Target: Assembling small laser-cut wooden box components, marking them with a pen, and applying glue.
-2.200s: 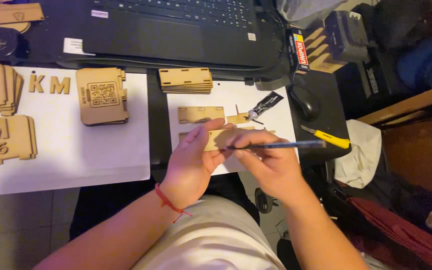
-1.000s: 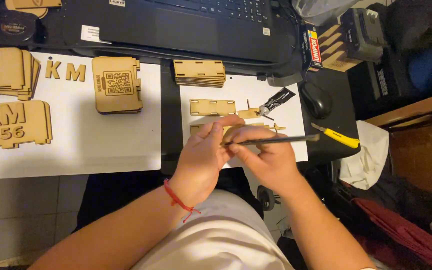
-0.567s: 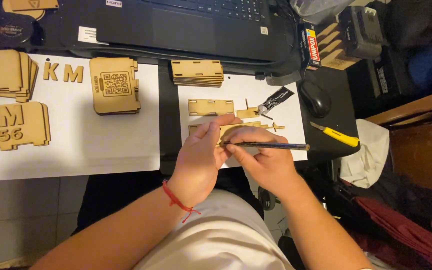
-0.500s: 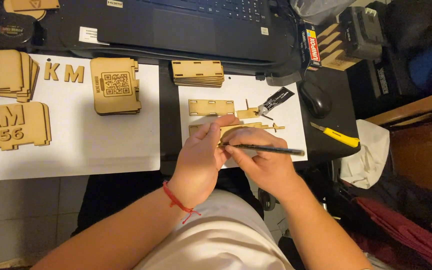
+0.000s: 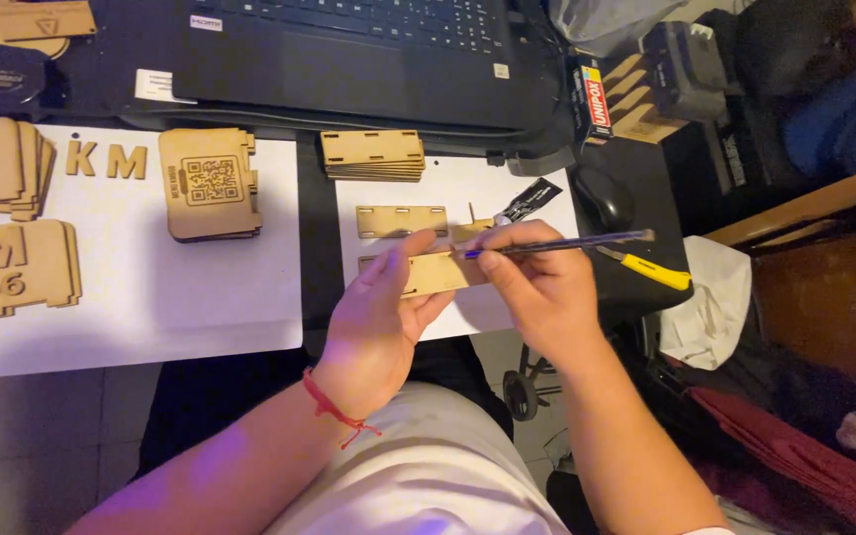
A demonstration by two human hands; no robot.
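yellow knife [image 5: 646, 268] and slotted wood panel [image 5: 401, 221] flank both hands.

We see a thin, flat wooden panel [image 5: 438, 273], pale tan and cut with small slots and notched edges. It lies almost level above the white sheet [image 5: 507, 307], its long side running left to right, raised off the table. A slim dark brush [image 5: 557, 244] lies nearly level too, its handle reaching out to the right. Its tip rests on the panel's upper edge near the right end.
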